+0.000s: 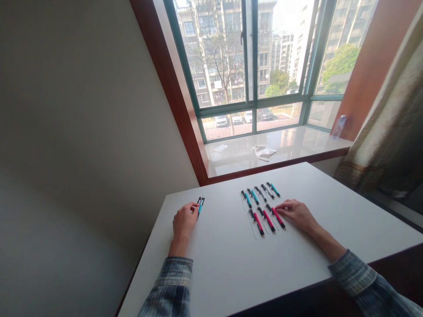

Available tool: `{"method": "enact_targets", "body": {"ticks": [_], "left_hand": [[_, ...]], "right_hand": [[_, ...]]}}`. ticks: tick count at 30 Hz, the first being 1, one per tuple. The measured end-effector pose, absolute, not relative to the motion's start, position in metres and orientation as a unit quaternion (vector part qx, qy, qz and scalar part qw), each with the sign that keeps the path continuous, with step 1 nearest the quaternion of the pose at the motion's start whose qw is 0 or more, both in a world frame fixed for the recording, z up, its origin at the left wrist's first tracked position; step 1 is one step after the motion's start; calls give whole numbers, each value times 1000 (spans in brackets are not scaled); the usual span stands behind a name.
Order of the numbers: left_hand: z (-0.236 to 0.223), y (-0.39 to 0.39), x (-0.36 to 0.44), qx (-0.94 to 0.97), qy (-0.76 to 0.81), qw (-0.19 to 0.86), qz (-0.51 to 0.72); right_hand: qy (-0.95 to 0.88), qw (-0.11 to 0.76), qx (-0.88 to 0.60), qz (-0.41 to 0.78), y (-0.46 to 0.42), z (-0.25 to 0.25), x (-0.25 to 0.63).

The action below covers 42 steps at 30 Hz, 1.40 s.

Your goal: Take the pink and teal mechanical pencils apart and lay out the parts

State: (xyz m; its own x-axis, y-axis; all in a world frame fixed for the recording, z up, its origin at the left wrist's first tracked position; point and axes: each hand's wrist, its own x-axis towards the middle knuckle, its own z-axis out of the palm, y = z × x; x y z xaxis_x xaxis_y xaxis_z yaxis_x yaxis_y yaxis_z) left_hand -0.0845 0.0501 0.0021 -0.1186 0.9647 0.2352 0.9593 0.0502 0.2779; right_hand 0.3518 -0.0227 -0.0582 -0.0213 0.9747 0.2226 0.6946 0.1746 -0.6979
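My left hand (pixel 184 219) is at the left of the white table, its fingers closed against a pair of pens lying side by side. The nearer one is a blue pen (pixel 201 208); the other is partly covered by the fingers. On the right, my right hand (pixel 296 214) pinches at the upper side of a red pen barrel (pixel 278 217), the rightmost of three. Beside each red barrel are a black pen part (pixel 252 214) and a thin, pale refill (pixel 254 229). Behind them runs a second row of pen parts, with blue barrels (pixel 248 200) and dark ones.
The white table (pixel 224 259) stands against a window sill (pixel 231 164). A crumpled white cloth (pixel 264 152) and a clear bottle (pixel 339 127) are on the sill. A grey wall (pixel 99 132) rises at left; a curtain (pixel 373 127) hangs at right.
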Motion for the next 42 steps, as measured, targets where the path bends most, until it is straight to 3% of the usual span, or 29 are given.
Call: {"method": "enact_targets", "body": {"ticks": [8,14,17,20,25,30,42], "left_hand": [[0,53,-82,642,742,-3,193],[6,56,-72,629,702,-2,332],[9,60,-62,607,641,76,463],[10,62,-51,572,556,218,563],[14,59,-38,499,463,367,634],[22,61,-40,427,387,432,694],[21,63,-38,445,374,388,715]], "right_hand": [[-661,370,-628,177,-24,-58,353],[-613,459,-629,133,-39,-42,351],[-587,532,-607,69,-66,-29,320],[-582,587,-554,98,-102,-20,264],[-697,566,-395,196,-148,-8,183],[-723,555,-343,228,-159,0,158],[-719,539,-360,251,-153,-2,163]]}}
